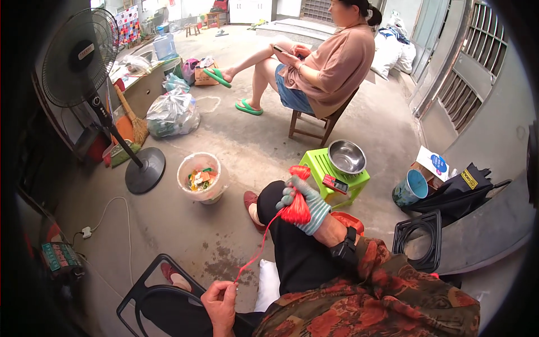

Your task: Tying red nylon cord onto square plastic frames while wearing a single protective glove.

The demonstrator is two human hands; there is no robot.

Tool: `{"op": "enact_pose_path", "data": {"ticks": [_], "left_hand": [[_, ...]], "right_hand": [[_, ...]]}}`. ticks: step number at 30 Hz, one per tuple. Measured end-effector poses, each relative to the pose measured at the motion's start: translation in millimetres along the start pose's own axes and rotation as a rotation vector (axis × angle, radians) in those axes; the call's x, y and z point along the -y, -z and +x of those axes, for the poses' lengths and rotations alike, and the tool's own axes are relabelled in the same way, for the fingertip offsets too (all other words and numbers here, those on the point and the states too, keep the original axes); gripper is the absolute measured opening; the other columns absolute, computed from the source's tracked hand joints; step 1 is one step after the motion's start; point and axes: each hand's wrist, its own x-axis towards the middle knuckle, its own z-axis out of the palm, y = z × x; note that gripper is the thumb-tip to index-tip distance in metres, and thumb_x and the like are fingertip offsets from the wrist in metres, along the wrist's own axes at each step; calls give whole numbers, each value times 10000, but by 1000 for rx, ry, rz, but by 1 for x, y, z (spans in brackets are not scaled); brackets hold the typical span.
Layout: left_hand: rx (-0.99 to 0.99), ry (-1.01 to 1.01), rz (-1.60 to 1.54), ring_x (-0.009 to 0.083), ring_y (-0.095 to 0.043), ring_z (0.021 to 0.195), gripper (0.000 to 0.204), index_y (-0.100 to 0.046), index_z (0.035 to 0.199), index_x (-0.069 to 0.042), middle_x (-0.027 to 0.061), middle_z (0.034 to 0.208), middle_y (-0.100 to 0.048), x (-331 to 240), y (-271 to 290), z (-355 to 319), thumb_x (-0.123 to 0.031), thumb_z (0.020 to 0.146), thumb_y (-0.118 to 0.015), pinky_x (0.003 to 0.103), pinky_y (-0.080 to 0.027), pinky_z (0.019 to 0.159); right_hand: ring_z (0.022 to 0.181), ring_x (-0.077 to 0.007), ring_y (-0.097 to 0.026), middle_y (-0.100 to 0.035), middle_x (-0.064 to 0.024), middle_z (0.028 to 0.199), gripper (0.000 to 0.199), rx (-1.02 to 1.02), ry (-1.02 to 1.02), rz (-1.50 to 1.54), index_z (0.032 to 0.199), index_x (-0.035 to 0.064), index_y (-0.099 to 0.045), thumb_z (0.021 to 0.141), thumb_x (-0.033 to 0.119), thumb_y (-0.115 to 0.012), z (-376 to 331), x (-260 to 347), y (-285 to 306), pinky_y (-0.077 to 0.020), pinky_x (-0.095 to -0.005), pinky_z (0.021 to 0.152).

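My right hand (315,206), in a grey-and-green striped glove, grips a bundle of red twine (296,212) above my raised knee. The bundle is pinched in at its middle and flares at both ends. From its lower end a red strand (260,253) runs slanting down to the left. My bare left hand (220,304) pinches the strand's end between thumb and finger, close over my other leg. Just beyond the bundle stands a light-green plastic stool (314,162). It carries a steel bowl (346,156) and a small red-and-black device (335,183).
A bin of scraps (203,194) stands left of my knee, with a standing fan (145,171) behind it. A person (331,73) sits ahead on a wooden chair, holding a phone. Black frame (163,264) by my left leg; blue bucket (412,188) at right.
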Motion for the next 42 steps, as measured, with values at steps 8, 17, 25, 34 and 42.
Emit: {"op": "enact_pose_path", "data": {"ticks": [8, 17, 25, 34, 42], "left_hand": [[-75, 55, -1010, 219, -528, 902, 257, -391, 673, -74, 89, 864, -569, -22, 11, 5, -171, 895, -479, 340, -492, 670], [155, -1, -934, 149, -439, 569, 250, -398, 760, -94, 32, 641, -434, -9, 14, 4, -234, 966, -415, 275, -421, 458], [213, 22, -771, 126, -440, 579, 231, -432, 759, -61, 46, 665, -467, -28, 12, -3, -183, 950, -480, 217, -406, 484], [-33, -373, 335, 215, -563, 872, 86, -549, 781, 20, 195, 1121, -575, -35, -19, -10, -47, 809, -594, 292, -438, 725], [-106, -581, 526, 281, -592, 949, 198, -560, 812, 0, 217, 1062, -562, -31, -34, -4, -176, 877, -497, 335, -428, 882]], "right_hand": [[919, -298, -616, -617, -102, 907, 185, -141, -275, -416, 938, 45, -569, 815, 163, -640, -21, -20, -8, -489, -465, 876], [864, -364, -627, -627, -156, 839, 219, -279, -110, -93, 856, 38, -561, 857, 248, -621, -38, -25, -5, -490, -550, 841], [716, -328, -625, -613, -160, 780, 237, -431, 386, -260, 817, 59, -502, 875, 277, -576, -18, 108, 28, -542, -507, 661], [651, -164, -628, -635, -90, 733, 177, 56, -244, -1168, 908, 16, -657, 772, 130, -649, -55, 6, -60, -530, -301, 639], [662, -106, -578, -613, -43, 754, 217, 314, -658, -987, 996, 3, -621, 804, 97, -651, -54, -114, -14, -502, -264, 622]]}}
